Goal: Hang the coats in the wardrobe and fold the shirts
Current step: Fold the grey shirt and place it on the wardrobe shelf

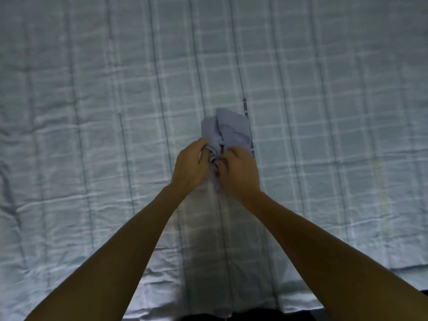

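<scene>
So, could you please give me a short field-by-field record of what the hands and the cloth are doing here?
surface: checked bedsheet, pale and wrinkled
item: blue-grey garment, bunched up on the sheet, not laid flat
left: left hand grips the garment's near end
right: right hand grips the same end, close beside the left
fold: not yet begun, by the look of it
</scene>
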